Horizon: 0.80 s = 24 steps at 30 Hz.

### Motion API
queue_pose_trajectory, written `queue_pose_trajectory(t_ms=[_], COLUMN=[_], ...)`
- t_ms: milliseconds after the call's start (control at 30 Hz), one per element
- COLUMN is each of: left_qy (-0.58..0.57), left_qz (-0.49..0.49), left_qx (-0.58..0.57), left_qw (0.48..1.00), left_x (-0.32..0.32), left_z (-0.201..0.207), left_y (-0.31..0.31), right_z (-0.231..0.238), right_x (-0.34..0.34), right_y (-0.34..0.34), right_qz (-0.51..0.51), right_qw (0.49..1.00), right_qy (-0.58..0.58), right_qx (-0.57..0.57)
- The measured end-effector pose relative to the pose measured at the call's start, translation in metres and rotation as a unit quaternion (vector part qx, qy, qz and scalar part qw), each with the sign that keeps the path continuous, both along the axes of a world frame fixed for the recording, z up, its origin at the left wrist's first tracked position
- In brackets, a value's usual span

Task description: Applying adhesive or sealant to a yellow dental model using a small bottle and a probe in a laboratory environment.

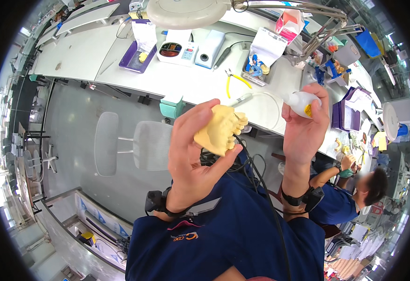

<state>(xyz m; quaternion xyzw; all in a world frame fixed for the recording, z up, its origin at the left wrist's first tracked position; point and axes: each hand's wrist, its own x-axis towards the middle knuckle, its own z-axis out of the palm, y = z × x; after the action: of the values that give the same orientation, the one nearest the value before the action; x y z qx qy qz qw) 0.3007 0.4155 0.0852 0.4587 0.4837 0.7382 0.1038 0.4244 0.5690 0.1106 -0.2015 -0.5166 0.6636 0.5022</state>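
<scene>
My left hand [188, 157] grips a yellow plaster dental model [216, 131] between thumb and fingers, raised in front of my chest. The model's row of teeth points to the right. To the right, my right hand [305, 133] is wrapped round a small white squeeze bottle [299, 101] with a yellow label patch. The bottle is tilted, its narrow end toward the upper left and apart from the model. Beyond my hands, yellow-handled pliers [236, 81] lie on the white workbench [186, 83], with a pen-like grey tool [241, 99] nearer its edge.
A purple tray [131, 60], a device with a small display [176, 52] and a grey tray with blue pieces [255, 77] stand on the bench. A lamp [186, 11] overhangs it. A co-worker [338, 203] sits at right. Black cables [256, 175] hang before my chest.
</scene>
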Motion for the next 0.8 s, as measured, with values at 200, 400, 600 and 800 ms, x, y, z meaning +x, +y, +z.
queue_pose_trajectory(t_ms=[200,400,600,800], left_qy=[-0.085,-0.032,-0.011,-0.007], left_qz=[-0.023,0.000,0.013,0.017], left_qx=[-0.052,-0.074,-0.070,-0.066], left_qw=[0.995,0.997,0.997,0.998], left_x=[0.002,0.003,0.006,0.008], left_z=[0.013,0.015,0.014,0.014], left_y=[-0.006,-0.009,-0.011,-0.013], right_z=[-0.001,-0.001,0.001,0.002], right_x=[0.001,0.002,-0.003,-0.003], right_y=[0.000,-0.004,-0.010,-0.012], right_qz=[-0.043,-0.042,-0.038,-0.039], right_qw=[0.997,0.990,0.983,0.979], right_qy=[-0.042,-0.055,-0.069,-0.082], right_qx=[0.044,0.121,0.168,0.182])
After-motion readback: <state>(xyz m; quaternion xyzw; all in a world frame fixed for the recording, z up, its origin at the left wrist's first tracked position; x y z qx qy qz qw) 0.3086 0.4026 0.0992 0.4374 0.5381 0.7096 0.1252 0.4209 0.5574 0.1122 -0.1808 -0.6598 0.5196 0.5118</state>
